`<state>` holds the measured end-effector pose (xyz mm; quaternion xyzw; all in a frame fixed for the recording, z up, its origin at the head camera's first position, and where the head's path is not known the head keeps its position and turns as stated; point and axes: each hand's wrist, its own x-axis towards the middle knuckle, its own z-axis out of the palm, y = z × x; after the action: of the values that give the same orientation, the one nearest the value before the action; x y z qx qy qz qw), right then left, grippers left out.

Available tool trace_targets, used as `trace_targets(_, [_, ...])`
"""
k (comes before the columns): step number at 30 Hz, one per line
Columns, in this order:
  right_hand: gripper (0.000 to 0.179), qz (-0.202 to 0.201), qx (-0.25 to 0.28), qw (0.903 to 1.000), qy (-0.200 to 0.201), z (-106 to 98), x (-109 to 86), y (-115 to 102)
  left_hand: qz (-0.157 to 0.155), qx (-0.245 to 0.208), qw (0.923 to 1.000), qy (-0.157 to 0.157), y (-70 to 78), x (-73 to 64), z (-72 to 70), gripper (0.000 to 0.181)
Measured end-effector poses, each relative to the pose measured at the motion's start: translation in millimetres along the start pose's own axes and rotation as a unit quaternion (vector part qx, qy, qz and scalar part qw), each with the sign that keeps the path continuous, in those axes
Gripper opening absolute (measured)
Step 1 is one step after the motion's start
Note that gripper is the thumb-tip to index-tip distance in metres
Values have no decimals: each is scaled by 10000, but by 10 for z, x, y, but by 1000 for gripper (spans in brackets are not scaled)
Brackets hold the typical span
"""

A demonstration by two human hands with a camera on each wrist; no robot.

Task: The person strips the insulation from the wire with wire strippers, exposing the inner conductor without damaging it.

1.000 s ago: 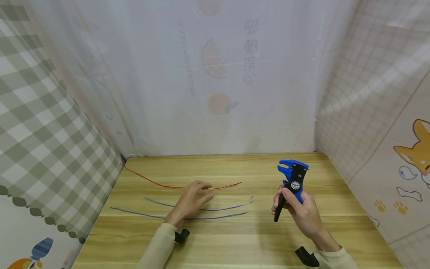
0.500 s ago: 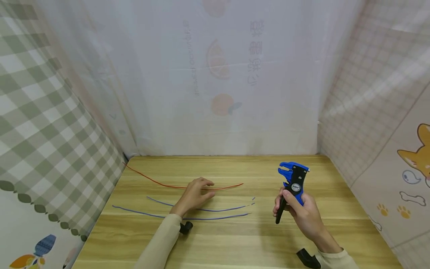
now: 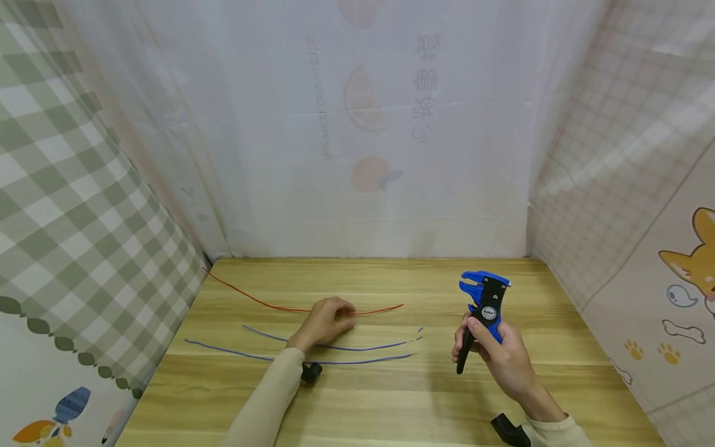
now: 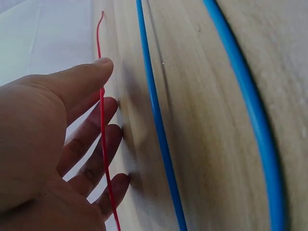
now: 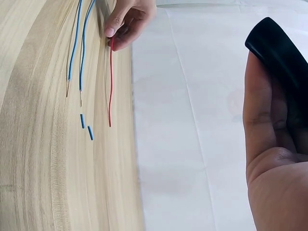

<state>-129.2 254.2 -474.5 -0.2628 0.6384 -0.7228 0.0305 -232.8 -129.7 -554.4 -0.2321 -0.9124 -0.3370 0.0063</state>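
My left hand (image 3: 326, 323) is at the red wire (image 3: 380, 310), and in the right wrist view its thumb and index finger pinch the wire (image 5: 111, 86). The wire runs between thumb and fingers in the left wrist view, with the other fingertips close to the tabletop. My right hand (image 3: 499, 357) grips a blue and black wire stripper (image 3: 487, 304), its blue jaws upright and facing left. Only the end of a black handle (image 5: 274, 45) shows in the right wrist view. Two blue wires (image 3: 363, 349) lie nearer me, partly under the left forearm, with bare copper at their right ends.
Two short blue insulation pieces (image 5: 90, 133) lie just past the ends of the blue wires. The wooden tabletop (image 3: 380, 410) is walled by a white curtain (image 3: 279, 205) at the back, a checked cloth (image 3: 84, 205) on the left and a patterned cloth (image 3: 614, 248) on the right.
The thumb and fingers of my left hand have come together on the red wire. My right hand holds the wire stripper in nearly the same place, and the head view has shifted slightly.
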Motion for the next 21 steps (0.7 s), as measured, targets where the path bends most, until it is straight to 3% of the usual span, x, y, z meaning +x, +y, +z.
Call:
trace_targets(9, [27, -21, -15, 10000, -20, 12, 1, -17, -285, 164, 9994, -63, 20, -3, 21, 10])
trace_targets(21, [23, 285, -288, 9990, 169, -4, -27, -10, -147, 224, 9996, 16, 22, -11, 28, 6])
